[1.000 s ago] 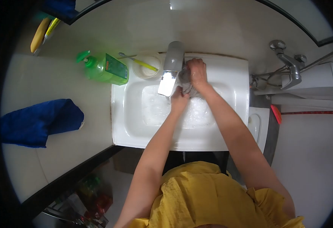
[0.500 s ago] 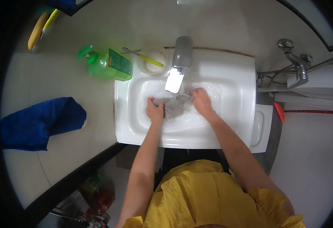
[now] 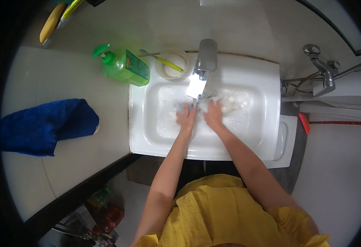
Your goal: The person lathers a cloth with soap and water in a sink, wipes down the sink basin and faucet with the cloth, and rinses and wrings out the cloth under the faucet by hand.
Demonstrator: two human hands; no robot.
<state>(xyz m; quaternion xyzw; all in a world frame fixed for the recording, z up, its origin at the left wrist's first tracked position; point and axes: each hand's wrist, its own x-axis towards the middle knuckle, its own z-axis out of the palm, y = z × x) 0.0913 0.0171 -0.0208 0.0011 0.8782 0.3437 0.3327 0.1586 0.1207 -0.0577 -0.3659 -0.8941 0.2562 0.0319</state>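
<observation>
My left hand point(image 3: 186, 119) is in the white sink point(image 3: 137, 136), fingers spread, just below the running tap point(image 3: 207, 57). Beside it, my right hand point(image 3: 213, 114) also has its fingers apart, with the tips down in foamy water. A soaked grey cloth point(image 3: 226, 102) lies in the suds by my right fingertips; foam and splashing blur its outline. Neither hand is visibly closed around it. Water from the spout falls between my two hands.
A green pump bottle point(image 3: 133, 70) stands at the sink's left back corner, next to a cup point(image 3: 168, 73) with a yellow toothbrush point(image 3: 170, 64). A blue towel point(image 3: 53, 125) lies on the left. A wall-mounted mixer tap point(image 3: 322, 66) is at the right.
Both hands have come closer together under the tap, and their fingers have opened off the bunched grey cloth. The cloth has spread into the foam. The view has shifted slightly.
</observation>
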